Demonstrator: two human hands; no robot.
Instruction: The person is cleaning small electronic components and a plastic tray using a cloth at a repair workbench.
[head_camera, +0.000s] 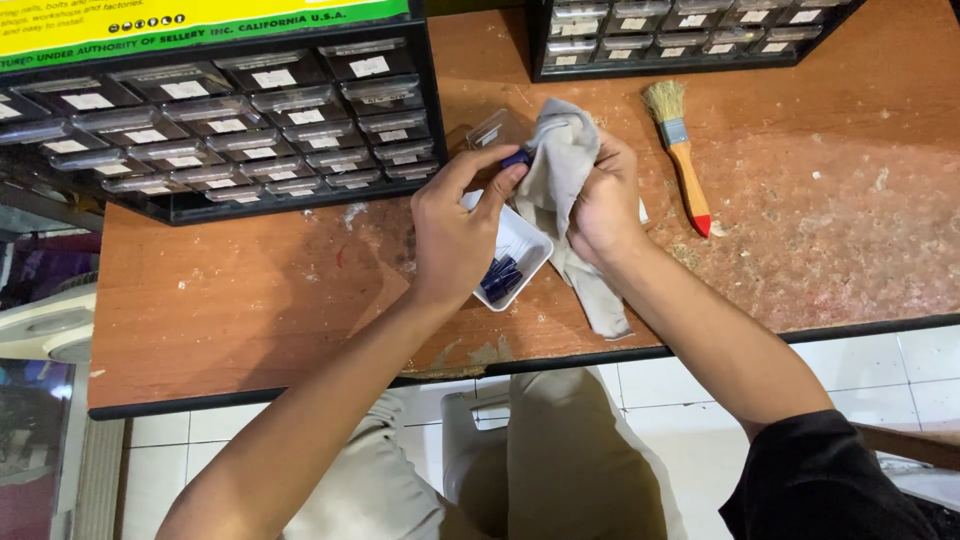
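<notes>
Presently catalogued: one small blue part (516, 158), pinched between thumb and fingertips of the left hand (455, 235), held above the worn wooden bench (800, 240) and touching a grey cloth (560, 165). The right hand (603, 200) was clenched on that cloth, bunching it around the part's far end. Step in hand, by judgement: wiping the part clean. The next move would seem to call for a steady pinch and a turn of the part inside the cloth. Long axis: roughly level, pointing right into the cloth, though mostly hidden. Below lay a white tray (535, 240) holding more blue parts (500, 278). Nearby: a clear little drawer (495, 128), a paintbrush (680, 150), and a drawer cabinet (230, 120).
</notes>
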